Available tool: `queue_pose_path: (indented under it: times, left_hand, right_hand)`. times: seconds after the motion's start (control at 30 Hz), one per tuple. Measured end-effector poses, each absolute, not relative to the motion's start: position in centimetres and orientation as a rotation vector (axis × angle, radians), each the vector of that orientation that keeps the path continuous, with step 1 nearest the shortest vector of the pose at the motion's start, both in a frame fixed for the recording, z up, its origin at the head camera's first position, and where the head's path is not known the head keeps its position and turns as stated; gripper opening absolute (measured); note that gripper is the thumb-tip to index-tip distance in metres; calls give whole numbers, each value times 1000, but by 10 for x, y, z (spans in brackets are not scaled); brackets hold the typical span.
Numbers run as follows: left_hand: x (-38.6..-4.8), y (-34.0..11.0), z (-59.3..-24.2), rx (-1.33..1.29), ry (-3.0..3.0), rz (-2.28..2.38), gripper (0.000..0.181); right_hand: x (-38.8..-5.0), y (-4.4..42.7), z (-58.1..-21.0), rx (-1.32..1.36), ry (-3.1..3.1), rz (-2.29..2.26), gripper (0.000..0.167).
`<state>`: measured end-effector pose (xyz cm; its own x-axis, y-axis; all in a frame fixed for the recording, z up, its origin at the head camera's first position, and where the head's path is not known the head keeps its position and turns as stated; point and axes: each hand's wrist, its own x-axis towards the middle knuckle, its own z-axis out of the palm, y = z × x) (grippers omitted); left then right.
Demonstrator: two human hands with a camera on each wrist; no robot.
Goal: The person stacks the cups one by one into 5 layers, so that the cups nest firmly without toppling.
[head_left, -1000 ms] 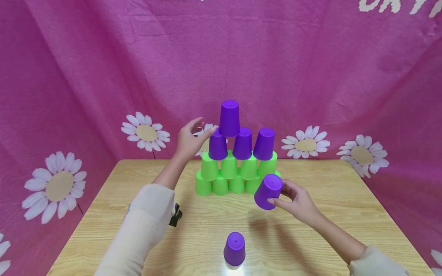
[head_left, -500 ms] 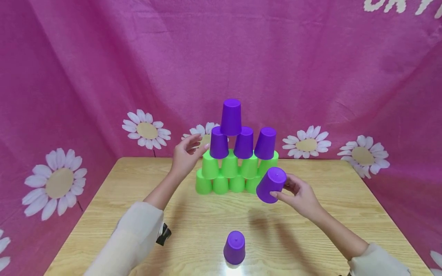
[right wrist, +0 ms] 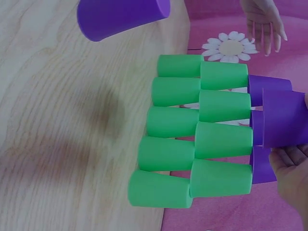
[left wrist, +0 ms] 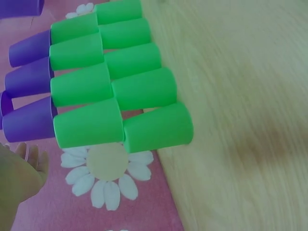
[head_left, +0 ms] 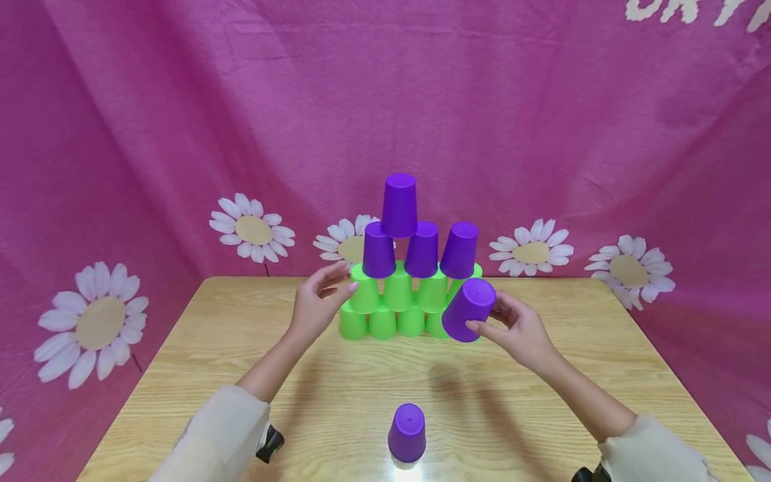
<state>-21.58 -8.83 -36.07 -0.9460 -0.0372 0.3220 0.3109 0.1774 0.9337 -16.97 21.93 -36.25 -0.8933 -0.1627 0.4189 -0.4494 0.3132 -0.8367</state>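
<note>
My right hand [head_left: 523,335] grips an upside-down purple cup [head_left: 468,311] in the air, thumb on its near side, in front of the stack's right end. The stack has two rows of green cups [head_left: 364,292], then three purple cups [head_left: 459,251] in a row. One purple cup [head_left: 399,205] tops it, over the left and middle ones. Beside the stack's left end, my left hand [head_left: 316,304] has its fingers loosely bent with nothing in them; the left wrist view shows it [left wrist: 19,175] apart from the cups.
A single upside-down purple cup [head_left: 407,434] stands near the front of the wooden table [head_left: 337,388]. Behind the table hangs a pink cloth [head_left: 458,100] with white daisies. A dark clip-like piece [head_left: 270,443] shows at the left sleeve.
My left hand has drawn down and left, away from the upper purple cups. My right hand has raised its cup slightly. The stack and the lone cup stay put.
</note>
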Motion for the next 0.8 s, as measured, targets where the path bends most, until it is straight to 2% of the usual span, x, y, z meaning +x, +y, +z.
queue_pose_path:
  times: [0.8]
  left_hand:
    - [-178,-82,-410,-345,-2295,-1890,38]
  right_hand:
    - [-190,204,-337,522,-2252,1692,43]
